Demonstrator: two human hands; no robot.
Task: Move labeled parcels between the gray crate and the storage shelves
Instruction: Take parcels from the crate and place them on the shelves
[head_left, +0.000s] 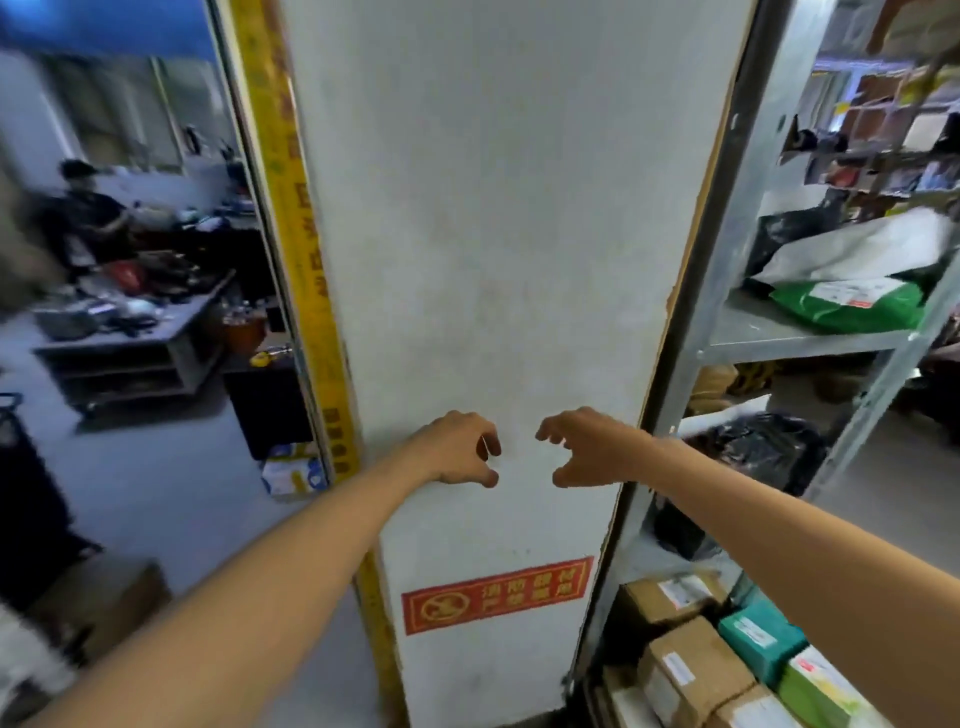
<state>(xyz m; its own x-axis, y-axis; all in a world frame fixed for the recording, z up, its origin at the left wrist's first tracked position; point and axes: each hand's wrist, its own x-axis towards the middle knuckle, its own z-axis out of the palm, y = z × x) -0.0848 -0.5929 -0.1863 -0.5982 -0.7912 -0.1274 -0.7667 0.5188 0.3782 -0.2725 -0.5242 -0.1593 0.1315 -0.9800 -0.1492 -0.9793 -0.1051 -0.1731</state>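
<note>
Both hands empty in front of the white pillar.

I see my left hand (460, 449) and right hand (587, 448) curled half open, fingertips facing, gripping nothing. Right of my right fingers (545, 432) stand the storage shelves (789, 338), holding a green parcel (847, 306) above and labeled boxes (691, 670) below.

Parcel stockroom: metal shelves (810, 338) of parcels (691, 670)
</note>
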